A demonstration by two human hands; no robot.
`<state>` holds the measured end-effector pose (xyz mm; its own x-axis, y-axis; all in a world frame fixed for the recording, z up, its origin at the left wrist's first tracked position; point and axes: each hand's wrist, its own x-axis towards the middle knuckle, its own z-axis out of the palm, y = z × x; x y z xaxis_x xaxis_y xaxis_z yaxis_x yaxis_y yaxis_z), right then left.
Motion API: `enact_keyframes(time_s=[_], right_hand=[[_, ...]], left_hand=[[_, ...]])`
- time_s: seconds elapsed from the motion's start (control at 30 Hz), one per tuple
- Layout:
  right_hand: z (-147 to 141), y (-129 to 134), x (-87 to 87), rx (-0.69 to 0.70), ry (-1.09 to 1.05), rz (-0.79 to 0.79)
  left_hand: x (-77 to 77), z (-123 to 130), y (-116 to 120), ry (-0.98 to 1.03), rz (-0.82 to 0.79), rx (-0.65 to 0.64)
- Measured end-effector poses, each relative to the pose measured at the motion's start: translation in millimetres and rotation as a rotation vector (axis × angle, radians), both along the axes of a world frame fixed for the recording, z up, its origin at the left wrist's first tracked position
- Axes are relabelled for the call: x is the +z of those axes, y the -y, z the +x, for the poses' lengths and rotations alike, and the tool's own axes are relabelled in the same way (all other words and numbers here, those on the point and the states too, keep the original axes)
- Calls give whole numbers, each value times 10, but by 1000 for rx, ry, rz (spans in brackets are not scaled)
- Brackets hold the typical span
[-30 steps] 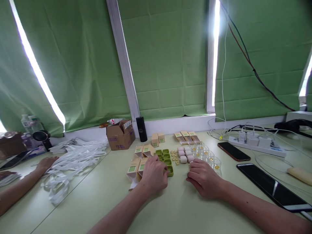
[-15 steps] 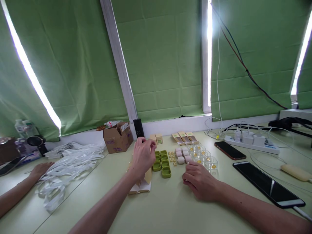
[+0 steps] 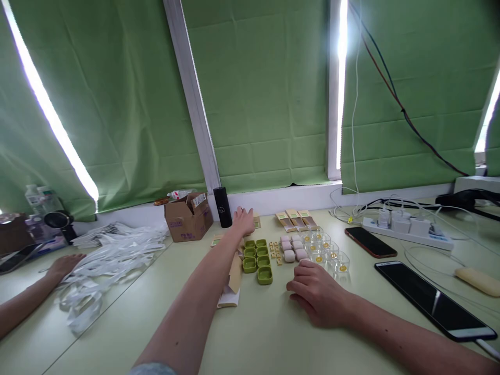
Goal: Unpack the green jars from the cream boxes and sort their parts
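Observation:
My left hand (image 3: 244, 223) reaches to the back of the table with its fingers apart. It covers part of the small kraft-paper packs (image 3: 257, 221) there; whether it touches them I cannot tell. Under my left forearm lie more kraft-paper packs (image 3: 235, 273), partly hidden. Beside them stand two columns of green square cups (image 3: 264, 275). My right hand (image 3: 318, 291) rests on the table with curled fingers, and no object shows in it. It is nearest the pale pink rounded blocks (image 3: 289, 255) and the clear cups with yellow centres (image 3: 342, 267). Tiny yellow square pieces (image 3: 279, 261) lie between the green cups and pink blocks.
Three kraft packs (image 3: 297, 221) lie at the back. A cardboard box (image 3: 187, 221) and a black cylinder (image 3: 222, 207) stand back left. White straps (image 3: 113, 260) lie left, near another person's hand (image 3: 67, 264). Two phones (image 3: 433, 299) and a power strip (image 3: 406, 232) with cables occupy the right.
My left hand has moved forward and slightly right from above the packs beside the green cups, and its fingers have spread. My right hand has hardly moved.

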<state>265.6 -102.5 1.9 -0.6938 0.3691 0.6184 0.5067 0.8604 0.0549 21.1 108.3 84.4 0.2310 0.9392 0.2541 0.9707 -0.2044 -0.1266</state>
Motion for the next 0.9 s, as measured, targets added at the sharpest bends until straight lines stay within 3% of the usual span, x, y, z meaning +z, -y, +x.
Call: enact_keyframes(time_s=[0.13,0.27,0.7,0.9], right_hand=[[-6,-4,1,15,1,-2],[-6,5,21,24,4,-1],[-41,19,52,36,6,15],[-18,11,55,22,1,55]], left_hand=[[-79,102,-177,-25,-22,16],[-115,123,-232,-27,-26,-52],[-226,136,-131,210,6,-180],[-161,239,-74,435,-30,-213]])
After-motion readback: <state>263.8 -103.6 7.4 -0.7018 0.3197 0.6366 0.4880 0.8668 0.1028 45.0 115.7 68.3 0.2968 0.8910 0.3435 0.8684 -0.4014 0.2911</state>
